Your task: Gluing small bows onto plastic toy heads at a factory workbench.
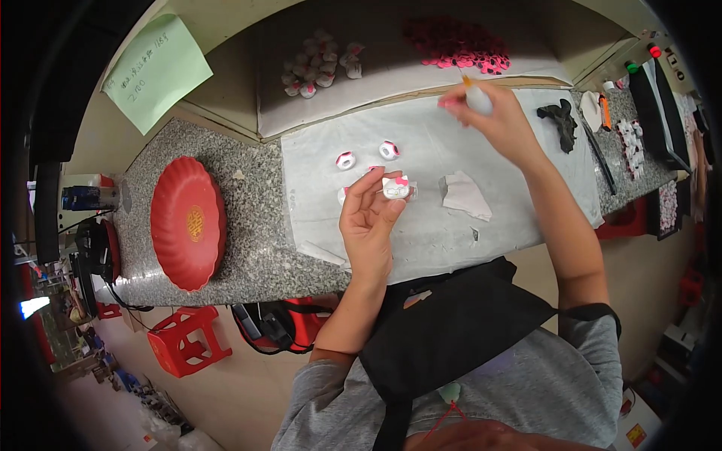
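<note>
My left hand (367,222) pinches a small white cat-head-shaped piece (395,188) with a pink bow between thumb and fingers, above the white sheet (526,225). My right hand (489,120), raised near the back of the worktop, is closed around a white squeeze bottle (478,99) with a yellowish tip, slightly blurred. That tip points toward a pile of small pink pieces (470,56) on the shelf. Two white pieces with dark pink parts, a left one (345,160) and a right one (388,150), lie beyond my left hand, which partly hides others.
White pieces (312,68) cluster on the shelf's left. A red scalloped tray (186,225) rests on the granite counter (252,240). Crumpled white paper (466,197) lies on the sheet, with a black crumpled item (558,124) farther right. A red stool (188,342) stands below.
</note>
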{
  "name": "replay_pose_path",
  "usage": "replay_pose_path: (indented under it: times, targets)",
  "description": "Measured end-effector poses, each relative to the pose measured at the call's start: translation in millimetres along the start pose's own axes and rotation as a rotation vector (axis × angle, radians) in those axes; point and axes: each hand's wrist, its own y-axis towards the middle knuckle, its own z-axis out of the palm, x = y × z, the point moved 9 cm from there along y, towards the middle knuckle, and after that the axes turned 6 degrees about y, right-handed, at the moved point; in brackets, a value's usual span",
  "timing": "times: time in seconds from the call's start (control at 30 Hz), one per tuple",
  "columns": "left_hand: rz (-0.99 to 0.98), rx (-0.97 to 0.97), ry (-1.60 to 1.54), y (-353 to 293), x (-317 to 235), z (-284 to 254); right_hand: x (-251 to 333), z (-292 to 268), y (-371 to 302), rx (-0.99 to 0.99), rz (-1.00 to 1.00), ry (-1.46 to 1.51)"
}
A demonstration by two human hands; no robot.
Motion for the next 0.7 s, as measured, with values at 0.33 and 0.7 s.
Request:
replay_pose_path:
  times: [0.33, 0.7]
  targets:
    - [0.028, 0.121, 0.234, -1, -2, 21, -13, 25, -89, -0.072, 0.216, 0.733]
    - [0.269, 0.272, 0.631, -9, -11, 46, -15, 39, -96, -0.035, 0.220, 0.772]
